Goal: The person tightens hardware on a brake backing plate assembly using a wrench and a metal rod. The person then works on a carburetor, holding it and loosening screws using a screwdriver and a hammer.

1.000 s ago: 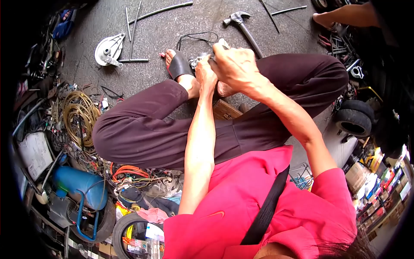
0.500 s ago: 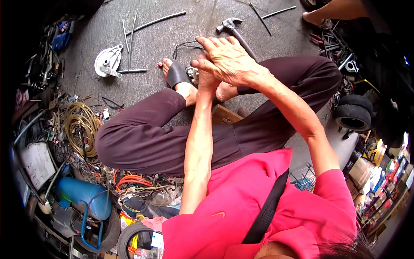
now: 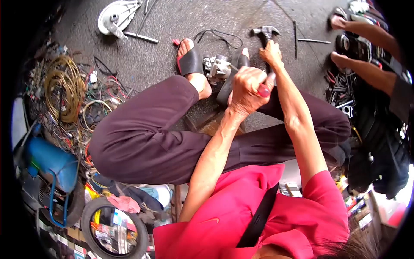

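Observation:
My left hand (image 3: 249,88) is closed around a screwdriver with a red-ended handle (image 3: 264,90). Its thin shaft points leftward at a silver metal part (image 3: 218,69), which looks like a carburetor. This part sits on the floor between my sandalled feet; whether the tip touches it I cannot tell. Just beyond, my right hand (image 3: 271,55) grips a claw hammer (image 3: 266,31) close below its head, and the head shows past my fingers. A thin black cord (image 3: 220,35) lies looped behind the metal part.
A round silver brake plate (image 3: 114,18) and metal rods (image 3: 296,41) lie on the concrete. Coiled yellowish hose (image 3: 64,88) and tangled wires are at left, above a blue tank (image 3: 54,162) and a tyre (image 3: 88,220). Another person's legs (image 3: 371,71) are at right beside loose tools.
My hands, earlier together with the right over the left, have separated. The right now holds the hammer that lay on the floor, and the screwdriver shows in my left. The view has shifted.

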`<state>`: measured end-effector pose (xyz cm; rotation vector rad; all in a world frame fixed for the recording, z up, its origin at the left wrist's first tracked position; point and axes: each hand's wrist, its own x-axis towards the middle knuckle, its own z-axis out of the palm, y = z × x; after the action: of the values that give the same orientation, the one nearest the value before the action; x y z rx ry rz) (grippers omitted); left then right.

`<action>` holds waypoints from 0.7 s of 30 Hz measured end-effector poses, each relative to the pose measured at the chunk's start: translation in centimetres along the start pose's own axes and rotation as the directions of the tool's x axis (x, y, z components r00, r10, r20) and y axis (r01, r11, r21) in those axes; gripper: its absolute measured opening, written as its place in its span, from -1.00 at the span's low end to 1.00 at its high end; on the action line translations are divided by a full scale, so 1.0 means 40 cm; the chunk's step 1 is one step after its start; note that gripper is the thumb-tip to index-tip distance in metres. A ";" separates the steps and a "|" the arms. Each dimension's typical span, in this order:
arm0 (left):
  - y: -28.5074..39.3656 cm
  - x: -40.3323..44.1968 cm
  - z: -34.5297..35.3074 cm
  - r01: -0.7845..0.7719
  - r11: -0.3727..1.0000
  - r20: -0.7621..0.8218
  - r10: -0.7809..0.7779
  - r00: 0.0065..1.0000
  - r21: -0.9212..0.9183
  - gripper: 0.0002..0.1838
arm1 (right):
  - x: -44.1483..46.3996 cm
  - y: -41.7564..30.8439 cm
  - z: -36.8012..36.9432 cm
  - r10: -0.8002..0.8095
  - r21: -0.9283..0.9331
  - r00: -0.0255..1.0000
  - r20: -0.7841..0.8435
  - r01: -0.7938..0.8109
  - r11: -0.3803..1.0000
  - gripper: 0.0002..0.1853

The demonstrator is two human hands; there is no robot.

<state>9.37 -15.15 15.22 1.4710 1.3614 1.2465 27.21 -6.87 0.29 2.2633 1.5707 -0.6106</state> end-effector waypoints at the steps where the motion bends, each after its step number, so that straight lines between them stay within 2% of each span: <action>1: -0.006 0.001 0.002 0.005 0.999 -0.017 -0.005 1.000 -0.036 -0.64 | 0.001 -0.011 0.016 0.012 -0.034 0.995 -0.096 -0.015 0.999 -0.58; 2: -0.009 0.001 0.002 -0.014 0.998 -0.039 0.012 0.999 -0.060 -0.63 | 0.025 -0.012 0.021 -0.086 -0.024 0.996 -0.024 0.085 0.996 -0.58; 5: -0.009 0.012 -0.002 -0.032 0.996 -0.054 0.027 0.998 -0.088 -0.63 | 0.017 -0.048 0.035 -0.037 -0.058 0.989 -0.142 0.029 0.998 -0.61; 6: -0.009 0.014 -0.006 -0.020 0.994 -0.046 0.015 0.999 -0.103 -0.63 | 0.018 -0.056 0.035 0.035 0.008 0.960 -0.278 -0.034 0.999 -0.59; 7: -0.010 0.016 -0.011 -0.010 0.993 -0.038 0.005 0.999 -0.116 -0.63 | 0.026 -0.051 0.017 0.032 -0.076 0.974 -0.226 -0.051 0.996 -0.53; 9: -0.013 0.016 -0.018 0.013 0.993 -0.020 -0.015 1.000 -0.114 -0.63 | 0.028 -0.042 0.014 0.049 -0.122 0.949 -0.311 -0.091 0.988 -0.46; 10: -0.012 0.015 -0.019 0.021 0.993 -0.016 -0.023 1.000 -0.116 -0.63 | 0.038 -0.040 0.018 0.096 -0.113 0.890 -0.447 -0.163 0.980 -0.46; 13: -0.011 0.016 -0.017 0.032 0.992 -0.011 -0.034 0.999 -0.118 -0.64 | 0.079 0.008 0.006 0.166 0.027 0.983 -0.079 -0.164 0.986 -0.45; 16: -0.012 0.020 -0.014 0.043 0.992 -0.019 -0.045 0.999 -0.121 -0.64 | 0.110 0.024 -0.005 -0.066 -0.108 0.997 0.038 0.069 0.992 -0.39; 19: -0.014 0.024 -0.014 0.045 0.990 -0.052 -0.053 0.997 -0.136 -0.65 | 0.096 -0.020 -0.045 -0.043 -0.051 0.995 0.088 0.048 0.998 -0.45; 20: -0.014 0.024 -0.012 0.037 0.990 -0.071 -0.047 0.996 -0.134 -0.66 | 0.073 -0.039 -0.060 -0.190 -0.013 0.975 -0.111 0.190 0.982 -0.52; 21: -0.009 0.025 -0.013 0.044 0.990 -0.079 -0.055 0.995 -0.131 -0.66 | 0.091 -0.031 -0.056 -0.274 0.125 0.940 -0.202 0.302 0.945 -0.55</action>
<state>8.73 -14.15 15.15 1.3021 1.3364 1.3503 27.53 -2.44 0.31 2.2692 2.0364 -0.6332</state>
